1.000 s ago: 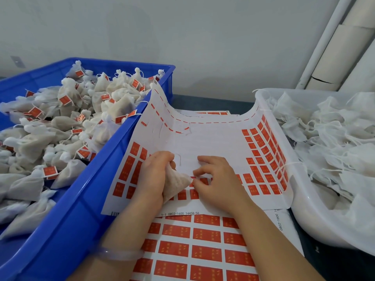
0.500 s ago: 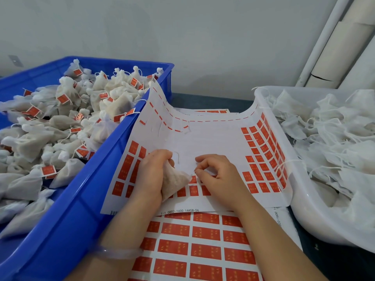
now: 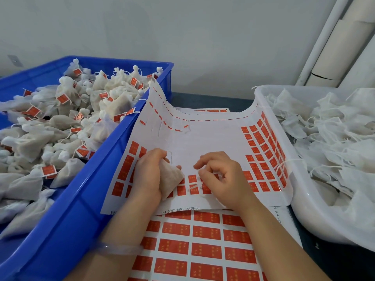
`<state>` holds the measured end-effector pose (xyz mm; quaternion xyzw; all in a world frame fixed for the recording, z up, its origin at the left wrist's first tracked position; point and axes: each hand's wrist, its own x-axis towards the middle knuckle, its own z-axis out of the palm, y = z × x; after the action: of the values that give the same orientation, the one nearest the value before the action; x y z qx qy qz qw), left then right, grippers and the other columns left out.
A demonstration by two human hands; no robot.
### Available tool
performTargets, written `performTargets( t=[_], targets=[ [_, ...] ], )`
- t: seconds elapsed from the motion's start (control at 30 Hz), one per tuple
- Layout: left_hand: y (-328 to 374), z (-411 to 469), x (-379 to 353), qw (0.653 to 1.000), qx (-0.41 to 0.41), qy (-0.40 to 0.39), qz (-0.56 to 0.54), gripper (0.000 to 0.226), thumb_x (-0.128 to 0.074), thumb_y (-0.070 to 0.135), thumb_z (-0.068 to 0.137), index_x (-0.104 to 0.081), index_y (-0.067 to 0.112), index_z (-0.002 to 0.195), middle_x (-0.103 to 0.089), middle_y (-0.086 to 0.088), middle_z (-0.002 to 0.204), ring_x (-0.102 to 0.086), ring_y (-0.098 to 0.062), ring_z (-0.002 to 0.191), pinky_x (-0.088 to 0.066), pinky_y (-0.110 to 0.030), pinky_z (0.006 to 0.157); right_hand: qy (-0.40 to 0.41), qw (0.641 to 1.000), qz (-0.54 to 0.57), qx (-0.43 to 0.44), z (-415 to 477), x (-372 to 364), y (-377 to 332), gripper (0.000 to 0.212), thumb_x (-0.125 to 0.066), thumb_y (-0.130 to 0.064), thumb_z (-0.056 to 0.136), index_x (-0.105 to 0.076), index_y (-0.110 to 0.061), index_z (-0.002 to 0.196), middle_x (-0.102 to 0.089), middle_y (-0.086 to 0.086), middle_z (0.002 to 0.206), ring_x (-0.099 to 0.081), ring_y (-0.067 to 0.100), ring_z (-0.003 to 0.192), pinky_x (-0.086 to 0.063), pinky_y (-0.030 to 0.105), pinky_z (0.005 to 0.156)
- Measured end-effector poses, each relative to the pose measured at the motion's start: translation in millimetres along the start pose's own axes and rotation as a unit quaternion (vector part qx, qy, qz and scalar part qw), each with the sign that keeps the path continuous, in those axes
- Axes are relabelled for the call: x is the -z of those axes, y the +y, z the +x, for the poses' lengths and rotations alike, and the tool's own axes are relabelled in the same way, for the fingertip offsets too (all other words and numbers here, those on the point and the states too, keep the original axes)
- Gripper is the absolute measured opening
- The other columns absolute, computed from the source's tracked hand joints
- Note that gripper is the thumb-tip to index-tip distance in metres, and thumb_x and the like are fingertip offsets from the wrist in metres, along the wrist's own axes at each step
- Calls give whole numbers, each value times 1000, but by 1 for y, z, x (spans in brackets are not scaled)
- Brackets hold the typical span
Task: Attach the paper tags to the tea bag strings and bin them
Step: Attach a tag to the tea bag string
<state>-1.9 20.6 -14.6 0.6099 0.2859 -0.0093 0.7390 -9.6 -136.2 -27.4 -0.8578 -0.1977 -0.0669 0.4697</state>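
My left hand (image 3: 149, 175) grips a beige tea bag (image 3: 170, 179) over a white sheet of red paper tags (image 3: 213, 142), which curls up at both sides. My right hand (image 3: 221, 179) hovers just right of the bag with fingers curled over the bottom rows of tags; whether it pinches a tag or the string I cannot tell. A thin white string (image 3: 194, 186) lies on the tags between the hands. A blue bin (image 3: 67, 216) on the left holds several tagged tea bags (image 3: 60, 126).
A white tub (image 3: 316, 216) on the right is heaped with untagged white tea bags (image 3: 328, 134). Another full sheet of red tags (image 3: 203, 246) lies under my forearms. White pipes (image 3: 332, 41) lean in the back right corner against a pale wall.
My right hand has lifted its fingers slightly off the tag rows and shifted a little right. My left hand still holds the tea bag in the same place.
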Motion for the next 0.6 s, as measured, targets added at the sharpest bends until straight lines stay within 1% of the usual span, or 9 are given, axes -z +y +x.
performTargets(
  t=[0.07,0.13,0.2,0.27,0.37,0.43,0.5,0.53,0.6],
  targets=[
    [-5,3,-2,998,-50,-5,-47,14,-52,12,84,-47,10,71,-51,-9,62,-52,-22,55,-48,-36,58,-2,999,-38,27,-5,3,-5,21,-53,-32,79,-58,-21,62,-57,-25,93,-48,-4,105,-35,1,82],
    [-11,7,-2,996,-79,4,-40,17,-52,8,84,-46,9,68,-50,-10,60,-52,-25,55,-47,-40,61,-13,996,-75,55,-16,7,-9,23,-54,-35,79,-58,-22,61,-56,-28,96,-45,-5,110,-32,3,86],
    [-12,9,-2,995,-89,5,-38,16,-53,10,83,-47,10,68,-52,-9,60,-53,-27,58,-48,-43,64,-24,991,-101,79,-30,9,-12,24,-55,-41,79,-60,-24,63,-56,-29,101,-42,-4,115,-31,9,91],
    [-12,9,-2,995,-95,1,-37,13,-54,14,80,-49,11,68,-53,-9,63,-54,-30,64,-49,-45,67,-33,989,-112,91,-42,11,-15,24,-52,-47,77,-61,-27,67,-55,-30,105,-40,-5,117,-31,15,93],
    [-13,10,-2,994,-104,-4,-34,14,-53,15,81,-49,12,68,-53,-9,64,-53,-31,67,-49,-47,69,-31,985,-140,98,-51,13,-18,21,-56,-47,77,-63,-28,73,-52,-29,109,-37,-6,119,-29,16,93],
    [-14,10,-1,994,-101,-8,-40,14,-53,13,80,-49,12,66,-52,-8,61,-52,-28,62,-47,-44,66,-24,981,-169,98,-55,14,-18,22,-56,-47,77,-65,-28,73,-52,-27,111,-37,-4,120,-28,16,93],
    [-14,11,-1,994,-101,-7,-44,15,-54,12,79,-49,13,65,-51,-6,58,-51,-25,59,-46,-41,65,-21,976,-195,95,-60,14,-19,26,-51,-52,77,-66,-31,74,-53,-27,113,-40,-2,119,-26,19,96],
    [-14,12,-1,994,-104,-5,-41,15,-54,13,79,-49,14,64,-51,-5,58,-51,-25,60,-46,-41,65,-18,974,-207,94,-63,13,-19,27,-49,-54,77,-65,-32,74,-55,-26,113,-43,0,117,-26,23,97],
    [-15,14,-1,993,-113,1,-30,15,-55,13,78,-50,15,64,-52,-5,59,-51,-27,62,-47,-44,67,-10,970,-222,96,-69,13,-19,26,-50,-54,77,-65,-33,72,-60,-22,111,-48,3,113,-33,29,94]
  ],
)
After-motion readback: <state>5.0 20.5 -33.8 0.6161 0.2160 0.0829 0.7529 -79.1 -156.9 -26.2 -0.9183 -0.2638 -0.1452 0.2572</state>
